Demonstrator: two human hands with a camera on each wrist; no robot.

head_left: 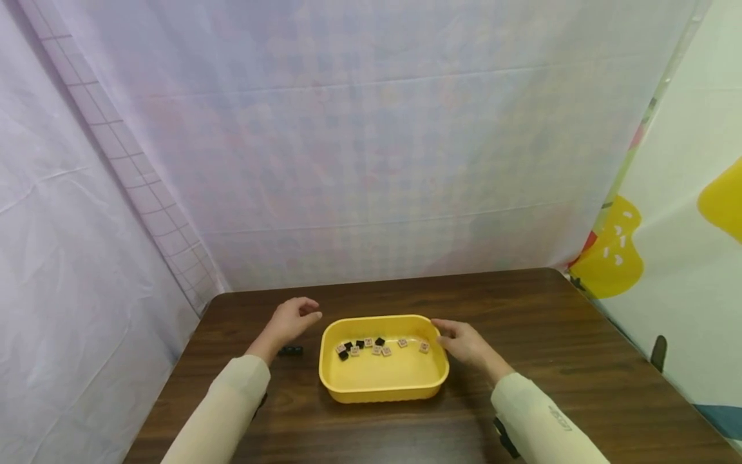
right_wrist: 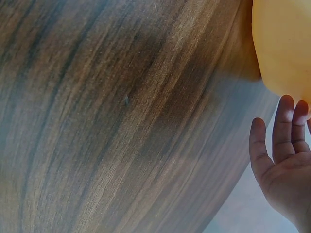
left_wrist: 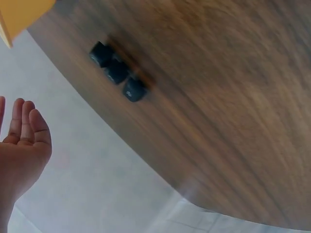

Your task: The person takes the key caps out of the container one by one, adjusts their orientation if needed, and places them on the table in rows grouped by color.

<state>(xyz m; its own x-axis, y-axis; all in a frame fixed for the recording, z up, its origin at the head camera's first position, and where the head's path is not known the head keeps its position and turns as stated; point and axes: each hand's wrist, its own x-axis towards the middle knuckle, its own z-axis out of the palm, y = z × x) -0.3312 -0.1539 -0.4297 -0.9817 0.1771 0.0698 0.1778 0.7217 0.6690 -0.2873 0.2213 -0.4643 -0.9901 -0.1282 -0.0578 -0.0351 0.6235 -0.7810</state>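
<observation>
A yellow plastic basin stands on the table, with small pale square pieces bearing dark markings and several small black pieces inside it, mostly toward its back left. My right hand is at the basin's back right corner, thumb overlapping the rim. In the right wrist view, its straight fingers reach up to the basin's outer wall. My left hand hovers left of the basin with nothing in it, fingers loosely bent. Beneath it lies a short row of black keycap-like blocks.
The dark brown wooden table has its back edge along a pale hanging sheet. Another white sheet hangs on the left, and a printed one with yellow shapes on the right.
</observation>
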